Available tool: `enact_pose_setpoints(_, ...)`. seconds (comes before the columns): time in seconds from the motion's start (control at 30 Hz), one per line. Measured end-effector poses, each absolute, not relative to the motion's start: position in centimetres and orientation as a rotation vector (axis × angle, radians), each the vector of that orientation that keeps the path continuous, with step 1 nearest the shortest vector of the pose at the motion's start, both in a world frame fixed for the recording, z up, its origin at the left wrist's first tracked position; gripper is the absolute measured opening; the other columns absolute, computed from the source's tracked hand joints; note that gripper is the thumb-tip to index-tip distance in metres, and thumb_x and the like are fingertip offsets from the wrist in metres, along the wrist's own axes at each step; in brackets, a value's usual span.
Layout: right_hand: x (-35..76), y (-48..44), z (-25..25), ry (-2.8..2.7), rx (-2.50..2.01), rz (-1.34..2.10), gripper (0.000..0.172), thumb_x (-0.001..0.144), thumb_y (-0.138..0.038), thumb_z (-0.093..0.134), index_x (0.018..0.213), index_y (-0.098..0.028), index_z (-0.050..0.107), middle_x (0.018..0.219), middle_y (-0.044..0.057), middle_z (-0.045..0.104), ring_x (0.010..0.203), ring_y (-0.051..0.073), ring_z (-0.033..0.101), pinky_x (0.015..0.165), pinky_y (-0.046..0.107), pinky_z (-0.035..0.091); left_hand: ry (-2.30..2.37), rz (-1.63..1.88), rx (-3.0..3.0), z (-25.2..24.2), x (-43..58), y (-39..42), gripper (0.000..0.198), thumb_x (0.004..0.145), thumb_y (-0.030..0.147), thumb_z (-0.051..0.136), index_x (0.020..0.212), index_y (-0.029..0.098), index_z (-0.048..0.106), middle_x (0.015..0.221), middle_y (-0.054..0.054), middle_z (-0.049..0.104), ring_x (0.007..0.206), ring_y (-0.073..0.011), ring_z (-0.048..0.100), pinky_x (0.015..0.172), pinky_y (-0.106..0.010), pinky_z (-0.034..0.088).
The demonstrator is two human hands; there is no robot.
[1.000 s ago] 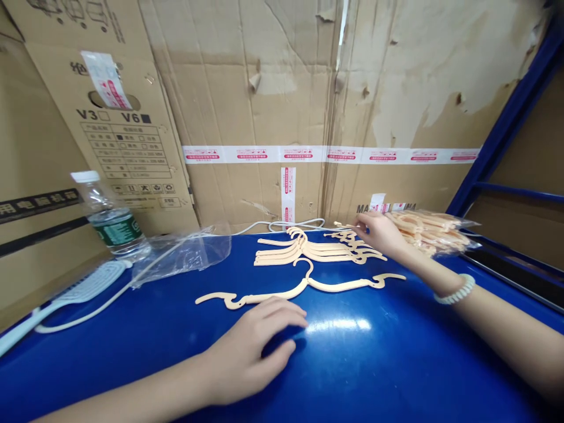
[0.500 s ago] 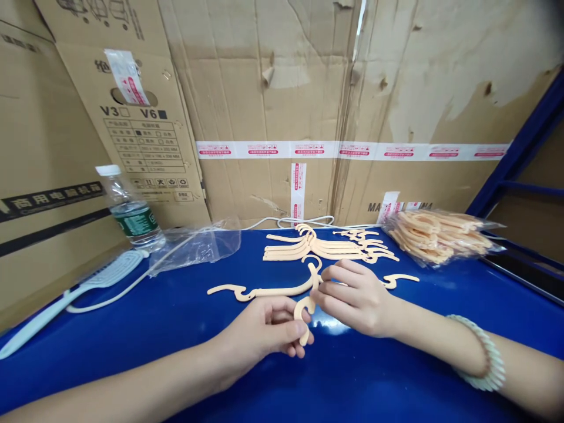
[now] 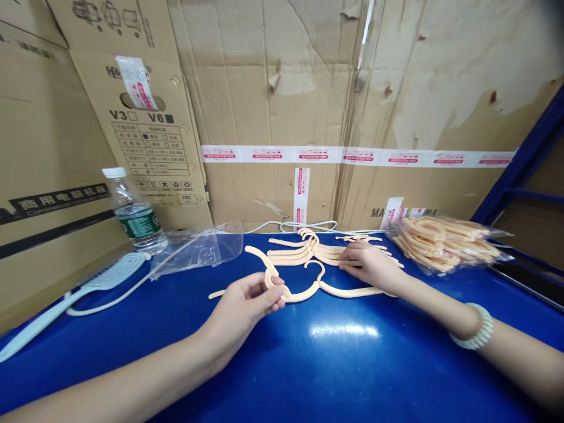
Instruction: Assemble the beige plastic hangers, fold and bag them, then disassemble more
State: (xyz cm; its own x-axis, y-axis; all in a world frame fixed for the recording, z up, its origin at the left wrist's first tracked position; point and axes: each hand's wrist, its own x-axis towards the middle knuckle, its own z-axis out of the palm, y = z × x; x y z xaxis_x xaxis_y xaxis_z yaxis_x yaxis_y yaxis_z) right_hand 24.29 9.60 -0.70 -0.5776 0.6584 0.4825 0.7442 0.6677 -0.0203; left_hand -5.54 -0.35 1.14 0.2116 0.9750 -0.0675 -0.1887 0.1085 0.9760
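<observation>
- 1 curved, cream plastic hanger end piece [image 3: 267, 267] is pinched between thumb and fingers of the left hand [image 3: 242, 314], at 7 o'clock from the view's middle.
- 1 spread cream clothes hanger [image 3: 350, 292] lies on the glossy blue tabletop [image 3: 330, 376] at 5 o'clock, its hook pointing away; the pinched piece overlaps its arm in view, and whether the 2 touch I cannot tell.
- The right hand [image 3: 374, 267], at 4 o'clock, has curled fingers over the cream parts; whether they grip any I cannot tell. A pale beaded bracelet [image 3: 478, 327] circles that wrist.
- At 12 o'clock from the spread hanger, just behind, is a row of stacked hanger bodies [image 3: 293, 257]; at 1 o'clock from it, small cream end pieces [image 3: 359, 238].
- Bagged cream hanger parts [image 3: 445, 242] sit near 3 o'clock.
- Near 9 o'clock stands a green-labelled water bottle [image 3: 140, 223]; a crumpled clear bag [image 3: 207, 252] and a pale blue vented hairbrush [image 3: 103, 276] lie towards 8.
</observation>
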Motion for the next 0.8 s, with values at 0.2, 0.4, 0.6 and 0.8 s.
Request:
enact_pose_setpoints(0.2, 23.9, 10.0, 0.0, -2.405, -1.13, -0.14, 0.006, 0.082, -0.017, 0.061, 0.076, -0.018, 0.061, 0.078, 0.006, 0.066, 0.074, 0.021, 0.062, 0.067, 0.031, 0.048, 0.937, 1.154, 1.112, 1.5, -7.0, 1.0, 0.028, 0.071, 0.035, 0.084, 0.087, 0.015, 0.071, 0.083, -0.001, 0.063, 0.072, -0.0104, 0.053, 0.07, -0.023, 0.043)
enact_pose_setpoints(0.4, 25.0, 7.9, 2.2, -2.301, -1.111, -0.075, 0.009, 0.09, -0.025, 0.049, 0.082, -0.021, 0.05, 0.075, 0.002, 0.065, 0.067, 0.018, 0.063, 0.062, 0.028, 0.047, 0.969, 1.271, 1.059, 1.7, -9.1, 1.3, 0.033, 0.066, 0.037, 0.087, 0.078, 0.015, 0.066, 0.077, -0.001, 0.063, 0.074, -0.0114, 0.055, 0.072, -0.023, 0.045)
enact_pose_setpoints(0.6, 26.3, 4.8, 2.3, -2.198, -1.018, 0.045, 0.023, 0.095, -0.031, 0.049, 0.115, -0.021, 0.054, 0.088, 0.006, 0.069, 0.076, 0.019, 0.067, 0.067, 0.029, 0.053, 0.945, 1.274, 1.049, 1.2, -9.3, 1.1, 0.034, 0.066, 0.038, 0.087, 0.077, 0.016, 0.063, 0.075, -0.001, 0.063, 0.073, -0.0127, 0.057, 0.074, -0.027, 0.046)
enact_pose_setpoints(0.8, 25.9, 3.7, 1.9, -2.345, -0.981, 0.176, 0.018, 0.095, -0.031, 0.051, 0.106, -0.023, 0.063, 0.103, 0.008, 0.071, 0.09, 0.022, 0.068, 0.074, 0.032, 0.056, 0.9, 1.245, 1.087, 0.5, -9.2, 0.6, 0.028, 0.069, 0.033, 0.085, 0.076, 0.015, 0.065, 0.07, 0.002, 0.055, 0.064, -0.0101, 0.049, 0.062, -0.023, 0.039)
